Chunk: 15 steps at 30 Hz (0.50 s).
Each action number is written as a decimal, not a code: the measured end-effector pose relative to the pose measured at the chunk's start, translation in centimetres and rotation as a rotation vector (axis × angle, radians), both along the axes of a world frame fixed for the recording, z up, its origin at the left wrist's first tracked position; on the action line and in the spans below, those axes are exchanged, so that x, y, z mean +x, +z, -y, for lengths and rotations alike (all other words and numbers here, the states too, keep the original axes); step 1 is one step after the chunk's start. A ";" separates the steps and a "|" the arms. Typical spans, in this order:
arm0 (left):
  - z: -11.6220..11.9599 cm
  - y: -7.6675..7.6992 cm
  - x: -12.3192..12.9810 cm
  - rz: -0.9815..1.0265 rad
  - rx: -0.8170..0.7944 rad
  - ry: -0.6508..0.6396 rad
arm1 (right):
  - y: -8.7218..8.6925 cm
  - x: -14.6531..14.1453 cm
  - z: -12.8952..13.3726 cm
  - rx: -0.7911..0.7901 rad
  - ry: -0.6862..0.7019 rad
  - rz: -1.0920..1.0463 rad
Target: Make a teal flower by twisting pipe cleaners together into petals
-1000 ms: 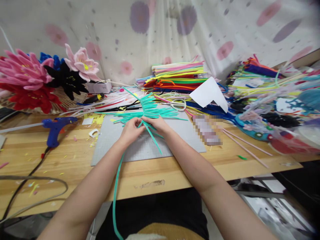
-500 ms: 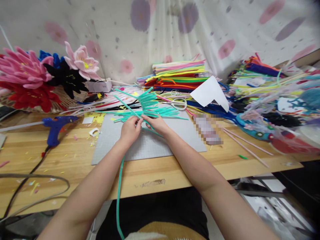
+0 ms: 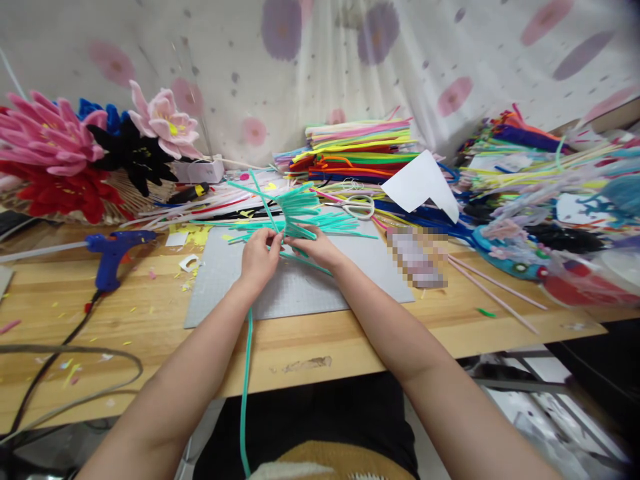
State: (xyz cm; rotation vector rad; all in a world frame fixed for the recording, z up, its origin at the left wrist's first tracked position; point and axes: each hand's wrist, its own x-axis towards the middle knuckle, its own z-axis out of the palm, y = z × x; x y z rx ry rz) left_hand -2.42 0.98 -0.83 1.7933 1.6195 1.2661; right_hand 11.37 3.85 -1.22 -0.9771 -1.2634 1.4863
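Over a grey mat (image 3: 370,287), my left hand (image 3: 261,257) pinches teal fuzzy stems close to the base of a fanned teal bundle (image 3: 299,203). My right hand (image 3: 317,247) is closed on the bundle's base, its fingertips nearly touching the left ones. One long teal stem (image 3: 246,387) hangs from beneath my left hand over the table's front edge toward the lap. More loose teal stems (image 3: 345,225) lie on the mat behind the hands.
A blue glue gun (image 3: 110,253) with its cable lies at left, near fuzzy flowers (image 3: 50,137). Scissors (image 3: 359,207), white paper (image 3: 423,187) and stacks of coloured stems (image 3: 360,143) are behind. Pink stems (image 3: 493,293) lie at right, beside a cluttered heap.
The teal bundle has turned slightly and now leans more to the right. A crossing stem at its left stands steeper. The hanging stem has shifted a little to the right.
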 end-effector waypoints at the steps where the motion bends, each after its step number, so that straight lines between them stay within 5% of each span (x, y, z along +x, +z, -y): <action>1: 0.0 0.0 0.0 -0.008 -0.006 0.008 | -0.1 -0.1 0.0 -0.004 -0.008 0.009; 8: -0.3 -0.2 0.5 0.308 -0.197 0.011 | -0.5 0.1 -0.2 0.272 -0.065 0.192; 15: -0.2 1.7 0.9 0.760 -0.559 -0.008 | -0.8 0.5 -0.9 0.502 0.006 0.360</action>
